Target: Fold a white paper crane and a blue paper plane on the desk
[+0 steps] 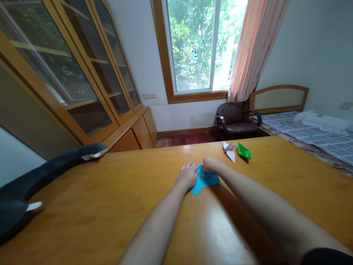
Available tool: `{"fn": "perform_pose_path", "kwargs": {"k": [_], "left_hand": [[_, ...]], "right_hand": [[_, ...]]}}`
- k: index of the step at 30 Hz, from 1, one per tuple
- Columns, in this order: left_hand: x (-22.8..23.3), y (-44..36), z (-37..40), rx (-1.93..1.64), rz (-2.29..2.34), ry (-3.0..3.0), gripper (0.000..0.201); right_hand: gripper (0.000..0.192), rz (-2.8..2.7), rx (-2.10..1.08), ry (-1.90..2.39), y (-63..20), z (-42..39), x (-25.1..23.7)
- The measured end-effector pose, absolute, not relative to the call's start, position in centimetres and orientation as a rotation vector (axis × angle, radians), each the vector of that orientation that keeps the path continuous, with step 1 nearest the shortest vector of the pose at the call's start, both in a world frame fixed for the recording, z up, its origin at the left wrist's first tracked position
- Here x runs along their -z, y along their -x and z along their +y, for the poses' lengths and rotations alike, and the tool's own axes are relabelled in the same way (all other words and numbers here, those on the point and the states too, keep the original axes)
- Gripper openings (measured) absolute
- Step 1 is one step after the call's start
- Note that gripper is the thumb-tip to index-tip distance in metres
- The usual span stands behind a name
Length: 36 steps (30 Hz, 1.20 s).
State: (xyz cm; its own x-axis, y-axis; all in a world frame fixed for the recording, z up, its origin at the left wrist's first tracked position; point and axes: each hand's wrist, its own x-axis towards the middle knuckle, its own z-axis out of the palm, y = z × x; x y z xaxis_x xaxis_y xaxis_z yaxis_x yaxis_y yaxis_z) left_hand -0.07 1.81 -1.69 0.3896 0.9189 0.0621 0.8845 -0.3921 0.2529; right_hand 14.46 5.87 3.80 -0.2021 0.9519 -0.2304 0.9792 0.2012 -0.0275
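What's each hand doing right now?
Left hand: open, flat on the blue paper.
Right hand: curled, pressing the same paper; grip cannot be told.

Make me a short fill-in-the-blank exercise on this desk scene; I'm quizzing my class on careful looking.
1. Both hands press on a sheet of ____ paper on the wooden table.
2. The folded boat beyond the right hand is ____.
3. Next to the boat lies a ____ folded paper shape.
4. The left hand lies ____ on the sheet.

Missing words: blue; green; white; flat
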Motion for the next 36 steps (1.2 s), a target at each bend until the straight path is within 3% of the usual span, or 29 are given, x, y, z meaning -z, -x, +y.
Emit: {"fn": "perform_pose_path", "kwargs": {"k": [20,25,36], "left_hand": [[1.2,-0.2,0.7,-0.317,1.648,-2.546,0.038],[1.1,-0.2,0.7,-0.339,1.639,-2.563,0.041],[1.4,-0.3,0.8,-0.31,1.648,-2.566,0.042]], "right_hand": [[0.031,2.267,0.409,-2.01,-15.9,4.8,-3.6],[0.023,2.374,0.315,-1.952,-15.5,4.2,-4.0],[0.027,2.413,0.215,-1.903,-15.1,2.3,-4.3]]}}
